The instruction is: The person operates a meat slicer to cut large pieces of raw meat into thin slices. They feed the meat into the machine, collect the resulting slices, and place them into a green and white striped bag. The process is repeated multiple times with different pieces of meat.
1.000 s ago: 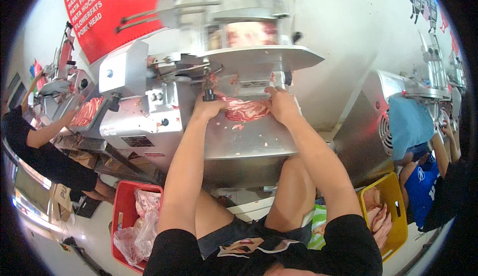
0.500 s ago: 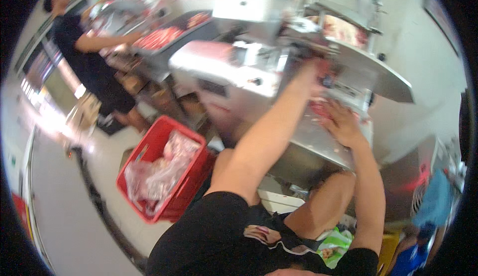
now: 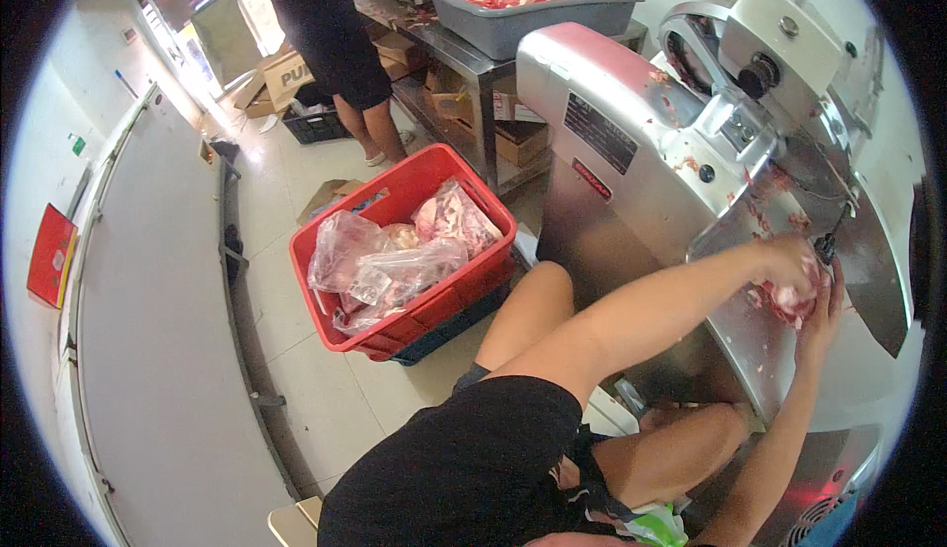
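At the right stands a meat slicer (image 3: 631, 143) of shiny metal, with scraps of meat on its housing and tray. My left hand (image 3: 782, 263) reaches across to a bunch of red-and-white sliced meat (image 3: 789, 302) by the slicer's blade area, its fingers curled against it. From below, my right hand (image 3: 823, 315) cups the far side of the same meat, fingers bent round it. Both hands meet there, so part of the meat is hidden. A black knob (image 3: 825, 245) sits just beyond the fingers.
Left of my knee, a red crate (image 3: 404, 320) holds bagged meat (image 3: 449, 221). A grey tub (image 3: 552, 26) of meat slices stands on a metal table (image 3: 485, 69). A co-worker in dark clothes (image 3: 321, 29) stands there. A long grey panel (image 3: 158, 320) runs along the left.
My view has swung left, shifting the slicer and crate within it. My right hand, earlier spread over meat on the slicer tray, now closes round the meat together with my left.
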